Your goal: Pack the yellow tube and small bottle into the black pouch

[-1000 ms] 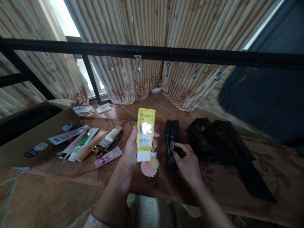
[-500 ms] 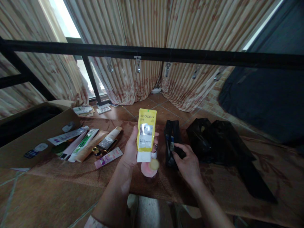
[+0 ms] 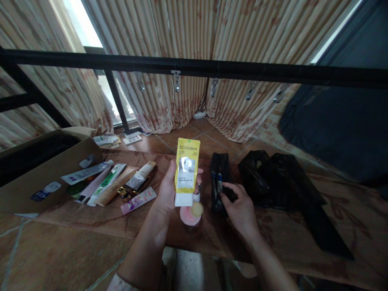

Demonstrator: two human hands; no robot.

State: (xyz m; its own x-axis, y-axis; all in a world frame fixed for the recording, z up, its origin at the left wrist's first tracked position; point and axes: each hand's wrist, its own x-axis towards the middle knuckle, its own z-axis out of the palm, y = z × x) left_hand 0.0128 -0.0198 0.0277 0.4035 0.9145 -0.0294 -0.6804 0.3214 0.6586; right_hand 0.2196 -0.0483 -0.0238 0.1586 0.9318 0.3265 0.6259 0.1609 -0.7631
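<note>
My left hand (image 3: pixel 168 188) is wrapped round a yellow squeeze tube (image 3: pixel 187 167) with a white cap, its cap end down and its printed face toward me. A black pouch (image 3: pixel 216 204) stands to the right with its mouth open, and a blue-and-white item (image 3: pixel 219 184) shows inside. My right hand (image 3: pixel 241 208) pinches the pouch's right edge between thumb and fingers. Below the tube, a pink round item (image 3: pixel 190 218) and a small yellowish round lid (image 3: pixel 197 209) lie on the brown cloth (image 3: pixel 145 230). Part of a white item behind the tube is hidden.
At left lie several tubes (image 3: pixel 106 188), a glittery bottle (image 3: pixel 136 184) and a pink-and-white tube (image 3: pixel 138 201). A cardboard box (image 3: pixel 69 169) stands beyond them. Black plastic bags (image 3: pixel 257 178) sit at right. A dark metal rail (image 3: pixel 194 66) crosses before the curtains (image 3: pixel 182 32).
</note>
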